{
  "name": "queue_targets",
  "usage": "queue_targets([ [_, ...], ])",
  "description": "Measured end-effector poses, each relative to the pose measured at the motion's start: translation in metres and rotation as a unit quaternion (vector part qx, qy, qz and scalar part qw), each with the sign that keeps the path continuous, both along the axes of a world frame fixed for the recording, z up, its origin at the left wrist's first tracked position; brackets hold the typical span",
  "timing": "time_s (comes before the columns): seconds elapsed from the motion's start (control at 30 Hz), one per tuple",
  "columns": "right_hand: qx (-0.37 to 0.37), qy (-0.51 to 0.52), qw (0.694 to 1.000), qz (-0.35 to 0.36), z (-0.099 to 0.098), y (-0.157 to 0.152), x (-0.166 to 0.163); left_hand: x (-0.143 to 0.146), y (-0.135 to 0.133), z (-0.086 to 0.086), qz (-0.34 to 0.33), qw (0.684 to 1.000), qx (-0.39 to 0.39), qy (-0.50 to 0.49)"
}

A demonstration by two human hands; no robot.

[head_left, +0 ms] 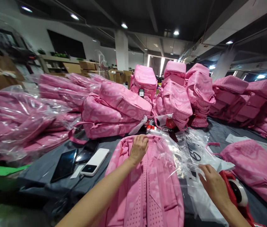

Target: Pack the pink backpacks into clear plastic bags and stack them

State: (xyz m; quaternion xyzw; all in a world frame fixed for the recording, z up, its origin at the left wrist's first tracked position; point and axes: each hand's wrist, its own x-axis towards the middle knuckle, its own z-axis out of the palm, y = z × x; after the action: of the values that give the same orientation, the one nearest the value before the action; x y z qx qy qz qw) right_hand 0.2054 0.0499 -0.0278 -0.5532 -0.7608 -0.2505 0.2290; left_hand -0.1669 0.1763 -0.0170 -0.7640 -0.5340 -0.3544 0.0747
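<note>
A pink backpack (161, 189) lies in front of me with its perforated shoulder straps facing up. My left hand (138, 148) is closed on its top edge, fingers curled over near the carry handle, which the hand partly hides. To the right, my right hand (212, 181) reaches over a stack of clear plastic bags (196, 157) with black printing. Its fingers are spread, and whether the fingertips touch the top bag I cannot tell. Beside that hand is a red tape dispenser (232, 189) with a white roll, partly behind my wrist.
Pink backpacks (116, 110) are piled behind the work spot. Plastic-wrapped backpacks (17, 119) fill the left, and another backpack (253, 170) lies at right. A white power bank (95, 162) and a dark phone (64, 165) rest on the grey-covered table (39, 173).
</note>
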Motion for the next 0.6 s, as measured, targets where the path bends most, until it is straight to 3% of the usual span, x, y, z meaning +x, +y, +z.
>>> queue_targets([
  [0.07,-0.016,0.030,0.999,-0.027,-0.008,-0.009,0.016,0.010,-0.007,-0.002,-0.024,1.000,0.001,-0.005],
  [0.13,-0.028,0.059,0.997,-0.028,-0.008,-0.014,0.015,0.034,-0.019,0.000,-0.094,0.995,0.010,0.011],
  [0.23,-0.035,0.080,0.996,0.012,0.003,-0.017,-0.011,0.080,-0.034,0.010,-0.249,0.963,0.029,0.094],
  [0.27,-0.033,0.080,0.996,0.033,0.008,-0.018,-0.021,0.092,-0.035,0.014,-0.271,0.955,0.027,0.121],
  [0.33,-0.022,0.072,0.995,0.069,0.015,-0.023,-0.036,0.106,-0.031,0.023,-0.228,0.963,0.010,0.141],
  [0.43,0.008,0.060,0.997,0.050,0.006,-0.037,-0.032,0.089,-0.012,0.033,-0.092,0.991,-0.007,0.101],
  [0.53,-0.029,0.109,0.992,-0.057,-0.034,-0.058,-0.005,0.046,0.003,0.035,-0.039,0.997,0.022,0.070],
  [0.6,-0.103,0.205,0.964,-0.137,-0.069,-0.072,0.013,0.017,0.006,0.032,-0.032,0.998,0.028,0.051],
])
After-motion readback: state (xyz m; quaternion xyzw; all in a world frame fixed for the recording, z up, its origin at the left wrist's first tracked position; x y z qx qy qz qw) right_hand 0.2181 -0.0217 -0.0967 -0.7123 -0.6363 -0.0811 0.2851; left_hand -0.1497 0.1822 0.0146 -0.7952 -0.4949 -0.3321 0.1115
